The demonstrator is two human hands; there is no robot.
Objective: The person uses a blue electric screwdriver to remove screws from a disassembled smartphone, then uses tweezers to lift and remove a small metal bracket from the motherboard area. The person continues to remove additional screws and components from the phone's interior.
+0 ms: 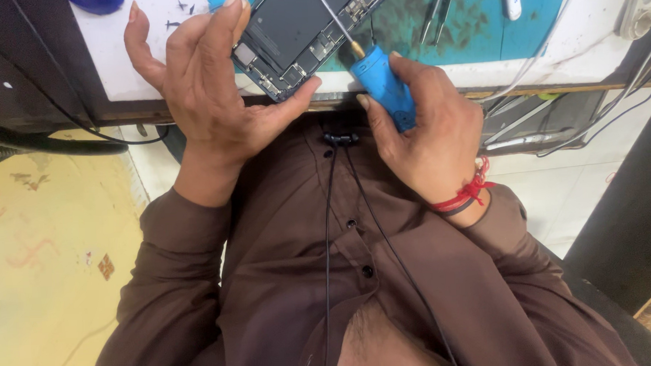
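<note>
The right hand [428, 132] is closed around the blue handle of a screwdriver [381, 83], thumb and fingers wrapped on the grip, with the thin metal shaft running up and to the left so that it lies over the interior of an opened smartphone [298, 32]; the tip's exact contact point cannot be made out. A red thread bracelet [464, 194] circles the right wrist. The left hand [207, 86] clamps the smartphone's near-left corner, thumb pressed against its lower edge and fingers curled over its left side, steadying it at the front edge of the worktop [126, 60]. The smartphone lies back-open, showing a dark battery panel and circuit parts, partly on a teal work mat [478, 19]. Tweezers [435, 9] lie on the mat to the right of the shaft. Black earphone cables [330, 226] hang down over the person's brown shirt [285, 278], below both hands.
</note>
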